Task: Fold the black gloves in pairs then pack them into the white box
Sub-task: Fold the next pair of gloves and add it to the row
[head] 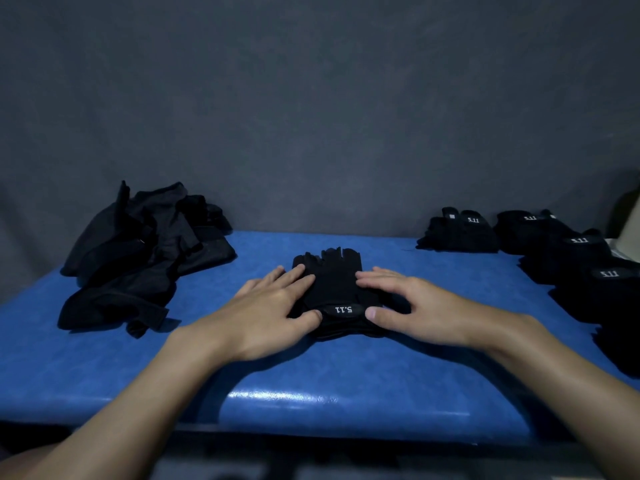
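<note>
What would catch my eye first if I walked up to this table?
Probably the two bare hands, left hand and right hand, pressed flat on a black glove at the middle of the blue table. Next, a loose heap of black gloves at the far left. Neat folded glove stacks with white lettering line the right side.

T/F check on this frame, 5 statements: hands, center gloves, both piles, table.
1. Both hands rest on the center gloves. True: left hand, right hand.
2. The loose heap lies at the person's right. False: it is at the left.
3. The stacked gloves at the right show 5.11 labels. True.
4. The table is red. False: blue.
5. The left hand is lifting a glove in the air. False: it lies flat on the gloves.
</note>
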`<action>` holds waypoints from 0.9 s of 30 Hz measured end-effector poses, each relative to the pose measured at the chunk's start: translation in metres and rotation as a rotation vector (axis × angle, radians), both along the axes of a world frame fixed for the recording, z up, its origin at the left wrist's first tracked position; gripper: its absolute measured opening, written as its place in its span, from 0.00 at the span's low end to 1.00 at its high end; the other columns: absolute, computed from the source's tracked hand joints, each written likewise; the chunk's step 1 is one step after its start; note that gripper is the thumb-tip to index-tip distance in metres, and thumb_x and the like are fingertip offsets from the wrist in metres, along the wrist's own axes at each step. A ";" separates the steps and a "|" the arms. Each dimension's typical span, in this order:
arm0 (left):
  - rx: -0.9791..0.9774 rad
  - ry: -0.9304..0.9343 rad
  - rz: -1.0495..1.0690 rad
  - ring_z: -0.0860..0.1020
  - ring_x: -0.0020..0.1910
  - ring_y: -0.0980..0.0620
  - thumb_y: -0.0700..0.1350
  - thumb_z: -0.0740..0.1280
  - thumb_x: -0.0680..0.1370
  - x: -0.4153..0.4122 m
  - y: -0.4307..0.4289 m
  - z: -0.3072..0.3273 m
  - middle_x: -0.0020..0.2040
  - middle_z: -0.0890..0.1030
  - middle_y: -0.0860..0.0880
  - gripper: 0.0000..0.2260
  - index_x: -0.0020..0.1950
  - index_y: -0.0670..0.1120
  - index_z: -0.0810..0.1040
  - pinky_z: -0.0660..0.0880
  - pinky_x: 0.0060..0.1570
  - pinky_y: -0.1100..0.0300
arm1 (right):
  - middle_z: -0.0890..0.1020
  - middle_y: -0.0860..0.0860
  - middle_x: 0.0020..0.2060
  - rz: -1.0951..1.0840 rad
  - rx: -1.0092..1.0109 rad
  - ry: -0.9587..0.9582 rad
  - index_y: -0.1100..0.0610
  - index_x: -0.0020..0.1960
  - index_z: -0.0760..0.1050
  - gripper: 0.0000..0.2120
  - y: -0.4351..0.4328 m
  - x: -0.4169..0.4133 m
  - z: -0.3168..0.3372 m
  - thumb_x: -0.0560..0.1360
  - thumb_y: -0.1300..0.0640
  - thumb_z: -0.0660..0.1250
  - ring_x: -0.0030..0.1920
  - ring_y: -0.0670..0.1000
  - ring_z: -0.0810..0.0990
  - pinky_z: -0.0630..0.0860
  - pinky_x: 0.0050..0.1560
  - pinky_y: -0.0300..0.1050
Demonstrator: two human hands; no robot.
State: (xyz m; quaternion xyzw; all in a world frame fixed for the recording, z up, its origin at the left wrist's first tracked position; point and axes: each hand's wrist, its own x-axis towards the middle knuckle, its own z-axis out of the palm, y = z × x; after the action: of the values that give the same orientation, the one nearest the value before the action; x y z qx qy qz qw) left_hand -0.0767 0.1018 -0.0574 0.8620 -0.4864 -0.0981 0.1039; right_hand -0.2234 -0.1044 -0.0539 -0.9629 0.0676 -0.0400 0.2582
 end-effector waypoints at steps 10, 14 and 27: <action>-0.030 0.001 -0.005 0.43 0.80 0.57 0.67 0.50 0.72 0.003 0.000 -0.005 0.82 0.45 0.58 0.38 0.82 0.57 0.49 0.44 0.78 0.54 | 0.76 0.39 0.63 0.048 0.076 -0.204 0.44 0.57 0.79 0.16 0.005 -0.008 0.013 0.71 0.54 0.76 0.68 0.33 0.66 0.62 0.68 0.32; -0.141 -0.022 -0.017 0.46 0.80 0.57 0.62 0.57 0.81 0.001 0.001 -0.006 0.82 0.51 0.57 0.30 0.81 0.56 0.55 0.47 0.78 0.54 | 0.74 0.37 0.64 0.076 0.043 -0.071 0.43 0.58 0.79 0.19 0.004 -0.013 0.013 0.69 0.56 0.75 0.67 0.31 0.65 0.59 0.66 0.26; -0.323 0.061 -0.179 0.69 0.67 0.65 0.44 0.71 0.74 -0.006 0.012 0.005 0.65 0.73 0.64 0.27 0.73 0.54 0.72 0.58 0.61 0.82 | 0.75 0.39 0.64 0.075 -0.089 -0.087 0.46 0.63 0.76 0.15 0.007 -0.012 0.010 0.78 0.56 0.66 0.68 0.37 0.68 0.60 0.68 0.29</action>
State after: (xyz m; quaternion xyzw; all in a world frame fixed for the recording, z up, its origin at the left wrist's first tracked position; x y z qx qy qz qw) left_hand -0.0832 0.1134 -0.0522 0.7841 -0.5671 -0.0539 0.2464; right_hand -0.2354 -0.0972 -0.0442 -0.9726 0.0184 -0.0749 0.2191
